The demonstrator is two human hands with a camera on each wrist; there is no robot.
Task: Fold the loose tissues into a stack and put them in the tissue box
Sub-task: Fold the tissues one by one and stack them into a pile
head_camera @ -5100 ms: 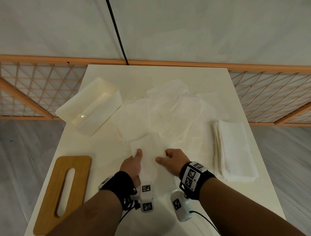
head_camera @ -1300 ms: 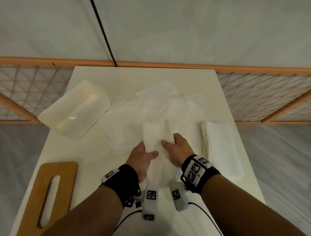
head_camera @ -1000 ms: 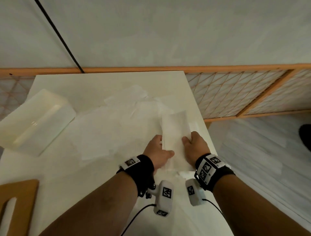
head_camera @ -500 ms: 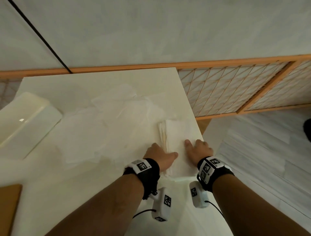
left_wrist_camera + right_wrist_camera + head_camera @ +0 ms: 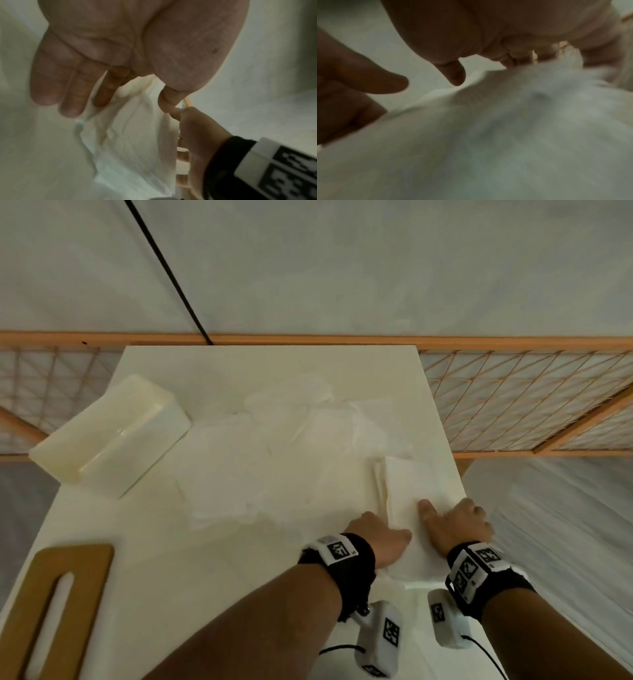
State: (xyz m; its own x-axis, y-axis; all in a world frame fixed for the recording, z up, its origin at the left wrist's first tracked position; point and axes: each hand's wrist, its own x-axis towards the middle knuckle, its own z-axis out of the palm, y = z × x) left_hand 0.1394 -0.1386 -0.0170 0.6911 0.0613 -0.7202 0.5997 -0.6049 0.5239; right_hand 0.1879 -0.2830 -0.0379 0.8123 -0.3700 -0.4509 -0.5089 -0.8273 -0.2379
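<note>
The stack of folded white tissues [image 5: 411,481] lies near the table's right edge. My left hand [image 5: 378,537] holds its left side, thumb lying on top and fingers down along the edge. In the left wrist view the top tissue [image 5: 137,135] sits between the thumb and the first fingers of my left hand [image 5: 130,100]. My right hand [image 5: 452,518] holds the right side, thumb on top and fingers curled over the edge. The right wrist view is blurred and shows the tissue [image 5: 505,121] under my right hand [image 5: 479,65]. Several loose tissues [image 5: 274,460] lie spread over the middle of the table.
The open white tissue box [image 5: 113,433] sits at the table's far left. Its wooden lid [image 5: 51,604] with a slot lies at the near left. The stack is close to the table's right edge [image 5: 448,446], with floor beyond it. A wooden lattice rail [image 5: 513,405] runs behind the table.
Both hands carried a folded tissue from the middle of the table to the right and set it on the stack. Over the last half second they stay there.
</note>
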